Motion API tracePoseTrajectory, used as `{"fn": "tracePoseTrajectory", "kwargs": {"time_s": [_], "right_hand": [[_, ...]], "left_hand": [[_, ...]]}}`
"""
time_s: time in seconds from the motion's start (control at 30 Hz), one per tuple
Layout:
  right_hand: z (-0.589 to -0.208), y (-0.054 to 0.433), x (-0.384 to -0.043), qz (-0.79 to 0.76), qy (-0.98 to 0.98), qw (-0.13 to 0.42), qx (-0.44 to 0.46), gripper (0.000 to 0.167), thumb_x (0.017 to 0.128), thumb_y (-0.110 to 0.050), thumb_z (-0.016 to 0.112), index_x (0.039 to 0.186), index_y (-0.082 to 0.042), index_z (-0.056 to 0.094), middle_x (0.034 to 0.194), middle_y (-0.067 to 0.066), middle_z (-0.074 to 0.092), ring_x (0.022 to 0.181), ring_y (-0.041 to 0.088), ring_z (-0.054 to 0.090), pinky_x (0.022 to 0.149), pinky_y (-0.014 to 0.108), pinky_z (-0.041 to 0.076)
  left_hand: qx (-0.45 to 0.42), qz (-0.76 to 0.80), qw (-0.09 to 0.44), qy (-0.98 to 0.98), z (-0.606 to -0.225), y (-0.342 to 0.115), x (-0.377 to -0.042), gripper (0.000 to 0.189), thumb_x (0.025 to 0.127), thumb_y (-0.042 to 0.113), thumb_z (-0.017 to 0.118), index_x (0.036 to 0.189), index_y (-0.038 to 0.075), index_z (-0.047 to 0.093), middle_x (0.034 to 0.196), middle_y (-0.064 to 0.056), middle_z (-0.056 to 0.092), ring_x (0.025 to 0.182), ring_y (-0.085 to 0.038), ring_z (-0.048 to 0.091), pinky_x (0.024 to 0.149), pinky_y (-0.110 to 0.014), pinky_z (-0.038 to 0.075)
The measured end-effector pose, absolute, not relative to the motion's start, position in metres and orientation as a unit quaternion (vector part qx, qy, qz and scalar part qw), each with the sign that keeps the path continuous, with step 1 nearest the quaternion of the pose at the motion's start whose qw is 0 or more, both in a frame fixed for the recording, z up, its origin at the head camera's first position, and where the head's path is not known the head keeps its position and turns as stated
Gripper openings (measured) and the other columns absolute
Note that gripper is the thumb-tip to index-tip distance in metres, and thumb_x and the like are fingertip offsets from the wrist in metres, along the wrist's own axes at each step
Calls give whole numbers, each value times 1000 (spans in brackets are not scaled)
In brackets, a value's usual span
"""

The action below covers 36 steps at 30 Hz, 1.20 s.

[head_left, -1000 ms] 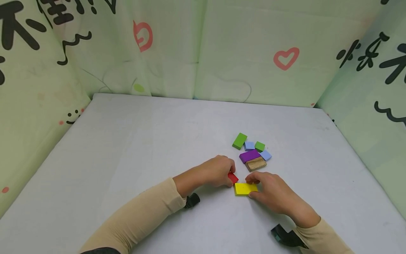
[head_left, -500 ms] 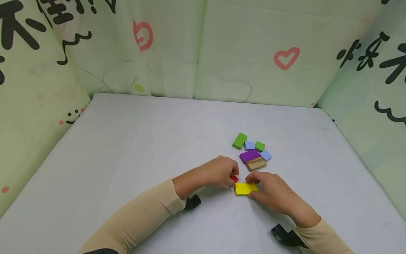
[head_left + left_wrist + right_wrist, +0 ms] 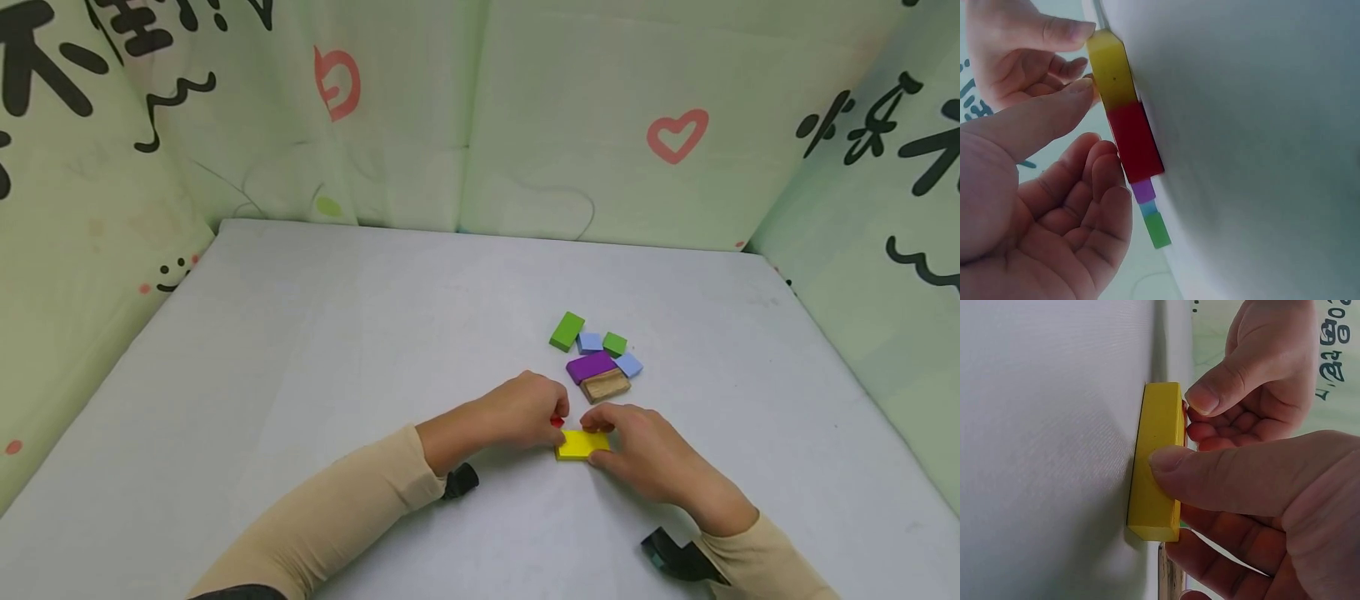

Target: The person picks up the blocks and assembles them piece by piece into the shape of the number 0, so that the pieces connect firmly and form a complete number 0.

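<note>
My right hand (image 3: 645, 454) pinches a yellow block (image 3: 576, 447) on the white table, thumb on its near side and fingers at the far side. My left hand (image 3: 525, 410) is over a red block (image 3: 1136, 142), which butts against the yellow block's left end. In the left wrist view, loosely bent fingers (image 3: 1107, 165) lie along the red block's upper edge. The left thumb (image 3: 1063, 109) reaches to the upper edge of the yellow block. From the head view, most of the red block is hidden under the left hand.
Just beyond the hands lie a wooden block (image 3: 606, 386) and a purple block (image 3: 590, 367), side by side. Behind them are two light blue blocks (image 3: 628, 365) and two green blocks (image 3: 567, 332). Printed cloth walls (image 3: 570, 125) border the white table (image 3: 337, 333).
My left hand has shifted slightly right, covering more of the red block and bringing its thumb to the yellow block's left end. The right hand and yellow block stay almost still.
</note>
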State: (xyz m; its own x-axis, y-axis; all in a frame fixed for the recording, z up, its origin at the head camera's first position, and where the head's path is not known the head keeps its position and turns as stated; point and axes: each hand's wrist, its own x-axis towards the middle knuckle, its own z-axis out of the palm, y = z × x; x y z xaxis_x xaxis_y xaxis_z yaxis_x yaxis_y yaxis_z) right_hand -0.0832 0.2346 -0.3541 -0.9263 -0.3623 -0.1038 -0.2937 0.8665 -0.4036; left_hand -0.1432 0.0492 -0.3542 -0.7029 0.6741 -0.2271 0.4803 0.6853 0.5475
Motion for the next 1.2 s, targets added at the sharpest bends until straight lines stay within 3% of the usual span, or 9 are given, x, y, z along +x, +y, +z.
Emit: {"fn": "tracePoseTrajectory", "kwargs": {"time_s": [0.5,0.8,1.2], "right_hand": [[-352,236,-84,-200,960,84,-178,32,81,-8,82,110,-2,69,102,3,69,96,27,63,88,51,50],[-353,252,-84,-216,960,52,-168,37,85,-20,81,116,-3,69,106,3,69,96,25,64,87,51,51],[-340,283,-111,-208,973,3,-100,36,91,-20,74,118,2,65,109,17,69,100,35,63,87,55,51]], "left_hand": [[322,231,198,896,-352,51,-141,20,89,19,79,102,7,69,80,4,59,75,-11,53,67,-17,45],[317,232,206,896,-353,53,-140,21,89,20,78,103,8,69,79,4,58,75,-11,53,66,-17,45],[306,219,209,902,-352,54,-139,21,89,22,78,104,10,68,80,4,58,76,-11,52,66,-18,45]]}}
